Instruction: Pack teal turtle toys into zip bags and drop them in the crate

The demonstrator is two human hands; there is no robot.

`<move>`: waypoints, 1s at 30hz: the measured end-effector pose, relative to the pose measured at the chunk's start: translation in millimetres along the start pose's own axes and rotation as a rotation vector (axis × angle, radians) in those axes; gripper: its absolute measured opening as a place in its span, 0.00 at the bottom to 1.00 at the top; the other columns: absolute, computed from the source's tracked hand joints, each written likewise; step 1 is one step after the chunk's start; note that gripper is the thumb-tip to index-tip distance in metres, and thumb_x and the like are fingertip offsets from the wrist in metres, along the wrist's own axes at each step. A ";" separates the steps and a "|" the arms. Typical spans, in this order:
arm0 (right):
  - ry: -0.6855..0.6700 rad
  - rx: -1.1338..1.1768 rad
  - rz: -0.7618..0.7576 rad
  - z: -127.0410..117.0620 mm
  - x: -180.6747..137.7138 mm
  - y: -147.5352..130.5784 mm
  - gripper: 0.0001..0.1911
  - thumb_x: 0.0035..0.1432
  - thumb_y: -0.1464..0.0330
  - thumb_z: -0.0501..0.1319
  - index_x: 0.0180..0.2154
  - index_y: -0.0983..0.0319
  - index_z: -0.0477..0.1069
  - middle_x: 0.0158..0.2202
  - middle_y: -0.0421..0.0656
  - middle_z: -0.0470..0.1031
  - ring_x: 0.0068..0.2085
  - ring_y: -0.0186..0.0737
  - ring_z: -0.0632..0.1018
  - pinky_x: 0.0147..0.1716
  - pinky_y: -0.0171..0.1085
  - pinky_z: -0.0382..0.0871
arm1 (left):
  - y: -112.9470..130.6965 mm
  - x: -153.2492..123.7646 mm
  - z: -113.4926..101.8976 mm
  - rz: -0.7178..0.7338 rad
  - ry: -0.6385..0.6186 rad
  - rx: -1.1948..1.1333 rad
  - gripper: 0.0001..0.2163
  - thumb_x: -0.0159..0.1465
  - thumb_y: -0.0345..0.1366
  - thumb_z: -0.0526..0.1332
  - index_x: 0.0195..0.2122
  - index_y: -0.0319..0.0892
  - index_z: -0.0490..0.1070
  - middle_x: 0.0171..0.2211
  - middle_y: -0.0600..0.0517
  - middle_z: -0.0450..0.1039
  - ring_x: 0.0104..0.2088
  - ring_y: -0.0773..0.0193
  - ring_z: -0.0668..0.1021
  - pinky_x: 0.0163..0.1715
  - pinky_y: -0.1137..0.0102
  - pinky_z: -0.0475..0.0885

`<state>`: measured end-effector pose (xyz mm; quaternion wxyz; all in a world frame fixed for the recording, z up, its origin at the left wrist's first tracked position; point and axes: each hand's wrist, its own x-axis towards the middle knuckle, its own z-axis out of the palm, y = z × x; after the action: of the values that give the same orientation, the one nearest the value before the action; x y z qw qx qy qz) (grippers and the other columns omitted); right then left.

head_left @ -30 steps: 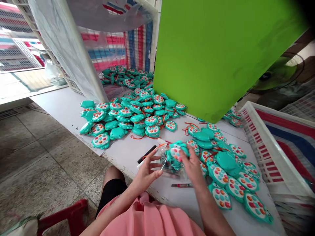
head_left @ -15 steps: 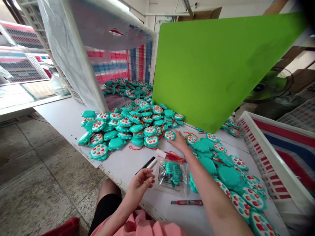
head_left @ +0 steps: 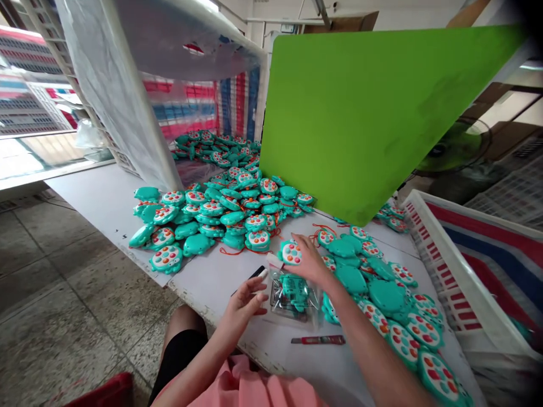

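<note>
My right hand (head_left: 311, 262) is closed on a teal turtle toy (head_left: 291, 252) with coloured buttons, holding it just above the white table (head_left: 220, 271). Below it lies a clear plastic bag (head_left: 293, 294) with another teal toy inside. My left hand (head_left: 247, 299) hovers at the bag's left edge, fingers loosely curled and apart, holding nothing. A black marker (head_left: 251, 278) lies just beyond the left hand's fingertips.
A big heap of teal toys (head_left: 212, 209) covers the table's far left, and more toys (head_left: 394, 316) with orange cords lie to the right. A red utility knife (head_left: 318, 340) rests near the front edge. A green board (head_left: 373, 118) stands behind; a white crate (head_left: 479, 265) sits at right.
My right hand reached out to the heap, took a teal toy and drew it back toward the bag. My left hand moved slightly toward the bag.
</note>
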<state>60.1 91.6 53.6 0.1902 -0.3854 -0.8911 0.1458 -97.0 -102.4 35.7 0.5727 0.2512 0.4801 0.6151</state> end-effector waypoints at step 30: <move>0.436 0.423 0.280 -27.8 -80.1 -15.2 0.23 0.59 0.59 0.59 0.54 0.58 0.65 0.51 0.48 0.73 0.49 0.48 0.74 0.50 0.47 0.67 | -13.6 -1.9 3.9 0.185 -0.173 0.051 0.30 0.60 0.41 0.65 0.60 0.54 0.53 0.61 0.43 0.55 0.50 0.54 0.72 0.45 0.60 0.72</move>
<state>113.6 25.3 66.2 0.4304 -0.4782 -0.7178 0.2664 -86.9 -104.7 25.8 0.5463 0.3610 0.4190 0.6290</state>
